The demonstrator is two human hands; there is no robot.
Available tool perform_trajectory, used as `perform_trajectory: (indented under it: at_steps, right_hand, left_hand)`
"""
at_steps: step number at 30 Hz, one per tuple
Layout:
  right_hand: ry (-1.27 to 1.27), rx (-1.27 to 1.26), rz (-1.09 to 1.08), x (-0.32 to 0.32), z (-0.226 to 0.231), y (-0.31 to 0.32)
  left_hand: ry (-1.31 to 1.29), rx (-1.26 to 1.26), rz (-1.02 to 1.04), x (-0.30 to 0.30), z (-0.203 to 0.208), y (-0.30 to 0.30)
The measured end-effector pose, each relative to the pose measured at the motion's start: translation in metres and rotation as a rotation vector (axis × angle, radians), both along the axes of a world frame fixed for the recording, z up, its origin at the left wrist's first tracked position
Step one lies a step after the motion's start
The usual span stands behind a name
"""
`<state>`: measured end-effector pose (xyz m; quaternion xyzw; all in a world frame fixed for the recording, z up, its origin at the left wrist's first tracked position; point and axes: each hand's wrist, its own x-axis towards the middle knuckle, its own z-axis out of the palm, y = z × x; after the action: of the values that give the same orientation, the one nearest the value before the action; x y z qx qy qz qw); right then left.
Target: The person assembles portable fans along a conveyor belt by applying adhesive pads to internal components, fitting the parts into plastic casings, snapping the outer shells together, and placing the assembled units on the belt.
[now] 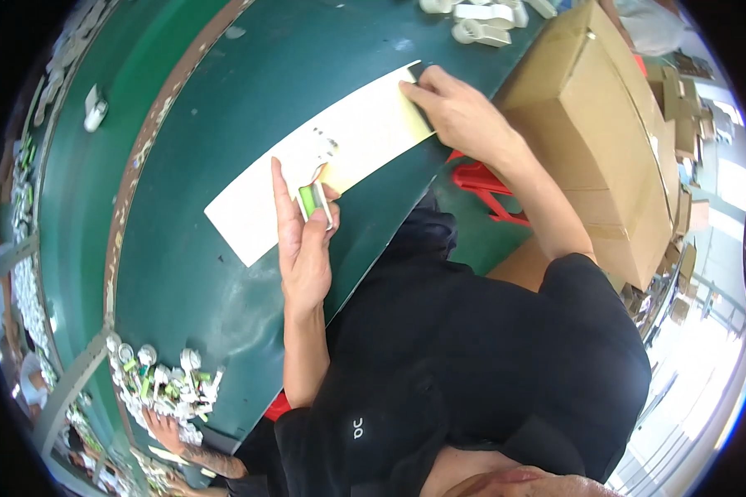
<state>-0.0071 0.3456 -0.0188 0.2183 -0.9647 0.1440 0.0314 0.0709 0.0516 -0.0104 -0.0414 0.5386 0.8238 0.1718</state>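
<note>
Holding a small white-and-green piece [313,200] in my left grip [303,257], thumb against fingers, index finger extended apart. My right grip [464,114] touches the dark end strip [421,108] of a long pale sheet [265,203]; cannot tell whether it pinches or merely presses.

Risks, my judgement: a loose thumb could let the piece slip onto the sheet; a sideways pull at the right end might skew or crease the sheet, since my left grip appears not to anchor it.

Position: piece sits between left thumb and fingers, over the sheet's near edge, well apart from my right grip. Sheet lies slantwise across the green tabletop [174,240], spanning both grips.
</note>
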Motion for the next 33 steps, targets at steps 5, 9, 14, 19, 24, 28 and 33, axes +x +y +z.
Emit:
perform_trajectory:
  at_steps: [5, 9, 14, 19, 24, 28, 33]
  right_hand:
    - [0.021, -0.036, 0.056, -0.008, 0.006, 0.001]
    - [0.005, -0.036, 0.069, -0.013, 0.006, 0.004]
    - [0.005, -0.086, 0.060, -0.016, 0.008, 0.002]
    - [-0.098, -0.189, -0.009, -0.015, 0.009, 0.006]
    - [-0.255, -0.783, -0.145, -0.011, 0.033, 0.019]
    - [-0.382, -0.564, -0.003, 0.008, 0.076, -0.014]
    - [-0.295, 0.103, 0.037, 0.001, 0.048, -0.014]
  left_hand:
    - [0.077, -0.072, 0.022, 0.000, -0.023, 0.004]
    - [0.095, -0.097, -0.001, -0.004, -0.029, 0.003]
    - [0.093, -0.112, -0.022, -0.001, -0.030, 0.000]
    - [0.102, -0.108, -0.013, 0.001, -0.027, 0.002]
    - [0.141, -0.077, 0.017, 0.001, -0.029, 0.006]
    - [0.096, -0.005, 0.029, -0.003, -0.028, 0.002]
    - [0.135, -0.051, 0.076, -0.001, 0.001, 0.008]
